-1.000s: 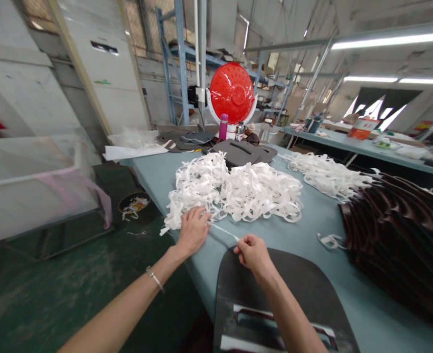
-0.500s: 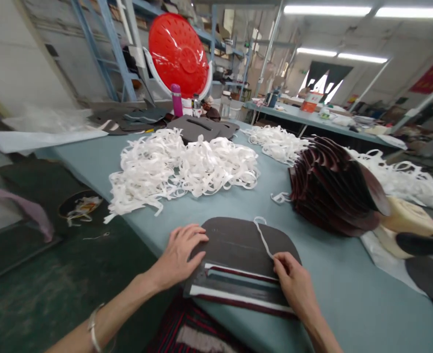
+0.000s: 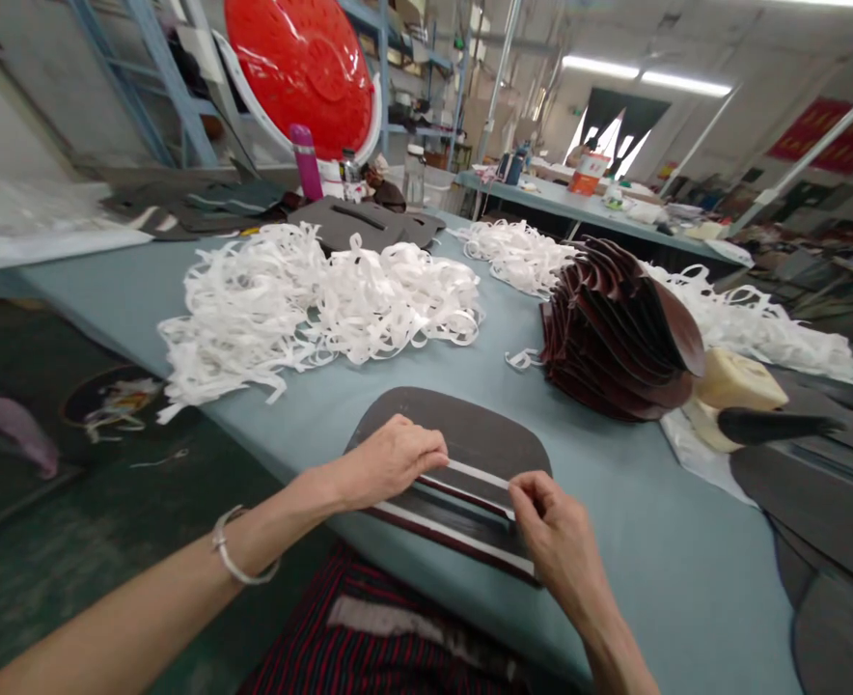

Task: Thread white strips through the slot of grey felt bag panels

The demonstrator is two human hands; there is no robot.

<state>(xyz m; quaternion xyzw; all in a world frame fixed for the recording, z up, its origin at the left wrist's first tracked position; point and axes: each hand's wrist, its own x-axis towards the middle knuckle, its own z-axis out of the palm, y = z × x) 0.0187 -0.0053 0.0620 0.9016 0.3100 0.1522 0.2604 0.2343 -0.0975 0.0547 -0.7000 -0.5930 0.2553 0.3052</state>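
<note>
A dark grey rounded panel (image 3: 462, 425) lies flat near the table's front edge, with a slot across its lower part. A narrow white strip (image 3: 479, 473) is stretched just above that slot, between my two hands. Its left end is pinched by my left hand (image 3: 398, 458), closed over the panel. At the strip's other end, my right hand (image 3: 553, 516) is closed with thumb and finger together. Below the slot, a second white band (image 3: 455, 533) runs along the panel's dark red edge.
Heaps of white strips (image 3: 253, 299) lie beyond the panel. A stack of dark red curved pieces (image 3: 615, 338) stands to the right, beside a yellowish block (image 3: 741, 381) and a black handle (image 3: 778, 425). More grey panels (image 3: 832, 512) lie at far right. Bottles (image 3: 305, 159) stand at the back.
My left hand has moved from resting spread on the panel to pinching the strip. The strip, earlier dangling upward from my right hand, now lies straight along the slot. The view has shifted.
</note>
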